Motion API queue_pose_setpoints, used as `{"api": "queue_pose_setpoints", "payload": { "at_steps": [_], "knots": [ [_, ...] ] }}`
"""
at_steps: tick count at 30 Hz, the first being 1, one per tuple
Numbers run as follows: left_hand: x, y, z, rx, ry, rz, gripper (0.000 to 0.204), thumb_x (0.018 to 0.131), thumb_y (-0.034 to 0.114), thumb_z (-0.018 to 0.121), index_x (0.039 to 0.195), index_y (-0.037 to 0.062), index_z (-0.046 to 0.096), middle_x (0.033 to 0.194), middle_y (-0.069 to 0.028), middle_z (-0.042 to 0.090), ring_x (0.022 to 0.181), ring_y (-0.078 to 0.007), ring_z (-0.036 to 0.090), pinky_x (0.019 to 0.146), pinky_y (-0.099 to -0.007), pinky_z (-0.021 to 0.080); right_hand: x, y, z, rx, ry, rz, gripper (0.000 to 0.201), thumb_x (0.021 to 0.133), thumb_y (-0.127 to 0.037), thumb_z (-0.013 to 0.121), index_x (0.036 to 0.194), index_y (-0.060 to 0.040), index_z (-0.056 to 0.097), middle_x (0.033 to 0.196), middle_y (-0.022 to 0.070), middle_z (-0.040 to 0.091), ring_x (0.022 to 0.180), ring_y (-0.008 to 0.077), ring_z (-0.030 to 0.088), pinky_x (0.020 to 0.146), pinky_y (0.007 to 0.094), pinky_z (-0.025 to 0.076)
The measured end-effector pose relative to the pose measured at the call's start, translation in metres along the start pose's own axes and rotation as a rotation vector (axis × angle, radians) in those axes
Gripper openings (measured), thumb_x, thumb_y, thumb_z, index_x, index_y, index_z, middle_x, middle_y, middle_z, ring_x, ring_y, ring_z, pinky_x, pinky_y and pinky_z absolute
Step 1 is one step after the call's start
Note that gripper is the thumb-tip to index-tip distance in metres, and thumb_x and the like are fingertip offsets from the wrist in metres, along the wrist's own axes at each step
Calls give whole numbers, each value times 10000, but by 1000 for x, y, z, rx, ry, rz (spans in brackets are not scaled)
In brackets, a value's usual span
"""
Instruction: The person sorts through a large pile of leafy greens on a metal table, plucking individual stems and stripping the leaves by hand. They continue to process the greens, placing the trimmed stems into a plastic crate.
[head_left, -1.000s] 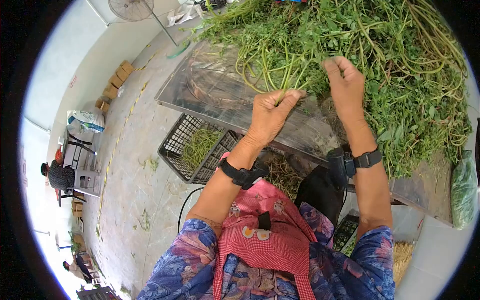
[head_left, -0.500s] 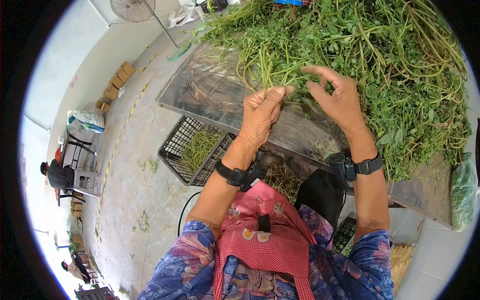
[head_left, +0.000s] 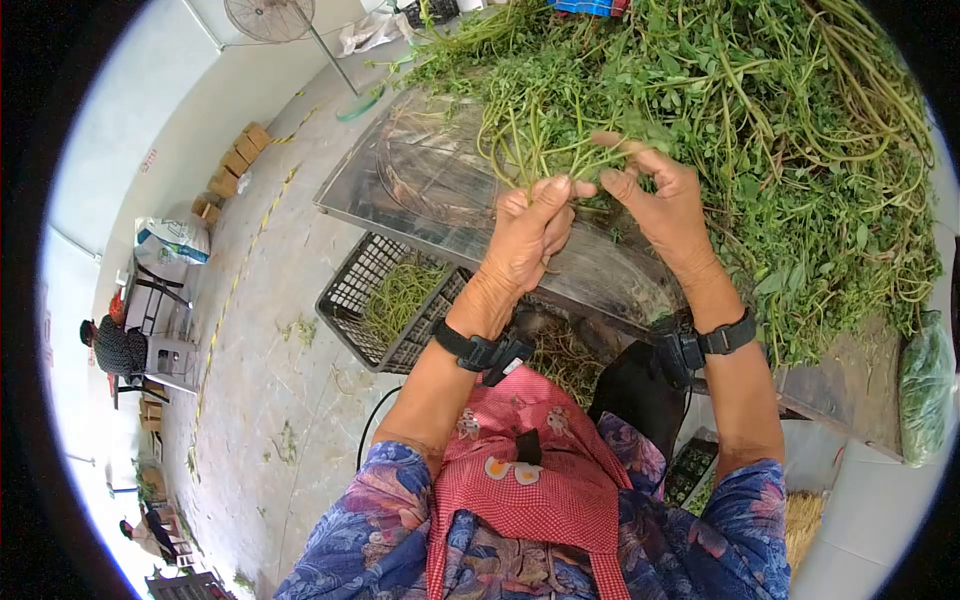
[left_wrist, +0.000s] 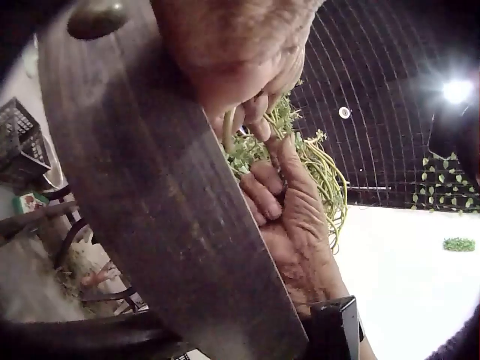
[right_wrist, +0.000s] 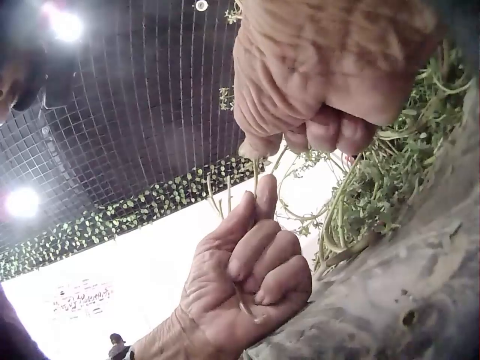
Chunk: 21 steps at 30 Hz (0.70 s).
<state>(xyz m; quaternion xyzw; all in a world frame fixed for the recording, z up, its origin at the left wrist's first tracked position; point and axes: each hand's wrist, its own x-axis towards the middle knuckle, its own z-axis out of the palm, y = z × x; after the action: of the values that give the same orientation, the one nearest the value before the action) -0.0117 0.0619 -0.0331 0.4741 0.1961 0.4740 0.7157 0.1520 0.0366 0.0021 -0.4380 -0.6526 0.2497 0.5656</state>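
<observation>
My left hand grips a small bunch of green stems upright above the shiny metal table. My right hand sits close beside it, its curled fingers pinching leafy stems at the top of the bunch. In the right wrist view the left hand is a fist round thin stems, with the right hand just above. The left wrist view shows the right hand curled against the greens. A large pile of loose greens covers the table behind both hands.
A black plastic crate holding green stems stands on the floor below the table edge. A bag of greens lies at the right. A floor fan and cardboard boxes stand along the wall. A seated person is far left.
My right hand came off the pile and moved left to meet the bunch. My left hand rose slightly with the stems in it.
</observation>
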Motion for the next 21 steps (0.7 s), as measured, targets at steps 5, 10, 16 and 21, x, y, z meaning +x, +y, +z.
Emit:
{"api": "queue_pose_setpoints", "payload": {
  "at_steps": [5, 10, 16, 21],
  "knots": [
    [2, -8, -2, 21, -10, 38, 255, 908, 262, 561, 874, 23, 640, 473, 78, 358, 408, -21, 261, 389, -200, 197, -2, 0, -3, -81, -65, 95, 307, 768, -233, 715, 1024, -68, 675, 723, -16, 614, 634, 45, 451, 595, 214, 401],
    [0, -8, 2, 67, 29, 41, 225, 907, 254, 565, 829, 52, 628, 489, 71, 375, 417, -22, 274, 390, -199, 195, -4, 13, -1, -82, 27, 80, 253, 725, -193, 742, 940, -66, 699, 677, 29, 630, 586, 60, 459, 556, 228, 404],
    [7, -5, 6, 51, 91, -24, 199, 896, 239, 583, 835, 56, 630, 498, 65, 401, 425, -21, 290, 390, -192, 196, -1, 11, -3, -162, 2, -127, 115, 757, -132, 688, 820, -36, 690, 711, 65, 657, 598, 68, 521, 565, 246, 438],
    [6, -7, 4, 51, 144, -2, 187, 888, 222, 596, 853, 43, 633, 503, 65, 417, 415, -17, 288, 385, -185, 201, 5, 12, -19, -86, 264, 166, 133, 806, -145, 664, 832, -15, 673, 786, 33, 656, 708, 75, 549, 653, 237, 442]
  ]
}}
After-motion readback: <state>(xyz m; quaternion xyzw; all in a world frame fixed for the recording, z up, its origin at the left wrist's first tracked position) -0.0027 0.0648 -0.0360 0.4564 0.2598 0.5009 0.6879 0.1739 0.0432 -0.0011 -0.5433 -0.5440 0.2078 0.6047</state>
